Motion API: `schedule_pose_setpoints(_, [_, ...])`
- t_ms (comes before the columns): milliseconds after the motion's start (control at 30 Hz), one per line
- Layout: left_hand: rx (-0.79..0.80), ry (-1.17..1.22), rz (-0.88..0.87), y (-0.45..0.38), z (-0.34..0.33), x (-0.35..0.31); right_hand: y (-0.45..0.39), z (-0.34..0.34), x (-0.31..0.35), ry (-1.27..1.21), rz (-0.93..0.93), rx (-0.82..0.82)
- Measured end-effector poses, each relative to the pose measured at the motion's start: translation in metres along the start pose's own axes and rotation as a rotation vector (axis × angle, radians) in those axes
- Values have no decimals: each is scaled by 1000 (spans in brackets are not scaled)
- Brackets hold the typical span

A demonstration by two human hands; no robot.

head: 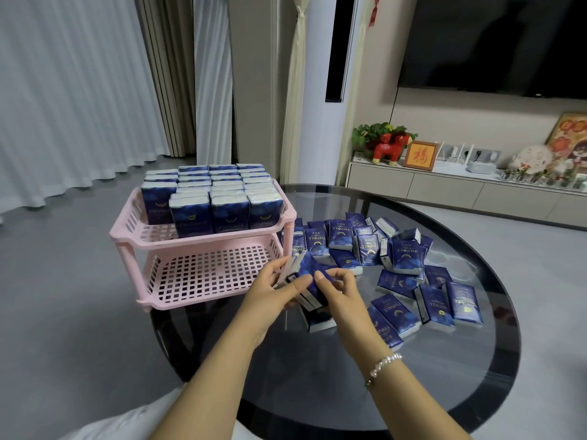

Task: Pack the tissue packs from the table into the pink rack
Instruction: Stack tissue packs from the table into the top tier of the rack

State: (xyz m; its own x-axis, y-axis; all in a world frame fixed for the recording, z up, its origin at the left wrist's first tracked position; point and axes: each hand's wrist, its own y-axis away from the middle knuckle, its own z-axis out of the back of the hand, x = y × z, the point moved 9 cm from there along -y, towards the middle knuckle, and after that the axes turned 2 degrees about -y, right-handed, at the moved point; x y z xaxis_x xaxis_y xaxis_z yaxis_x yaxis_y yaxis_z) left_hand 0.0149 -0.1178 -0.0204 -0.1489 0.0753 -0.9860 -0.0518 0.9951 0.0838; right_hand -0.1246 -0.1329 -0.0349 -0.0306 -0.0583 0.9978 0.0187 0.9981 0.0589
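A pink two-tier rack [128, 231] stands at the left edge of the round glass table [470, 369]. Its upper tier holds several upright dark-blue tissue packs [228, 214]; the lower tier [203, 274] holds none. Many loose blue packs [397, 258] lie scattered across the table to the right of the rack. Just in front of the lower tier, my left hand [273, 293] and my right hand [336, 290] together grip a small bunch of blue packs [306, 268]. Another pack [319, 322] lies on the glass under my hands.
A low TV cabinet [444, 185] with ornaments and a wall-mounted television [495, 42] are behind the table on the right. Curtains [79, 90] hang at the left. Grey floor surrounds the table.
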Motion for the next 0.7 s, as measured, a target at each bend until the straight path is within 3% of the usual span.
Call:
schedule_pose_setpoints(133, [-178,-42,30,-7,24,2,-7,4,15,86,54,58])
schedule_pose_setpoints(233, [-233,-47,111,-12,40,13,-22,15,23,509,125,78])
schedule_pose_setpoints(467, [-252,-14,217,-18,54,29,-32,-14,8,1259,139,546])
schedule_pose_setpoints(567, [-250,-13,225,-19,54,29,-28,-24,7,1368,151,643])
schedule_pose_setpoints(700, [-259,20,220,-18,55,27,-28,-29,10,1451,185,621])
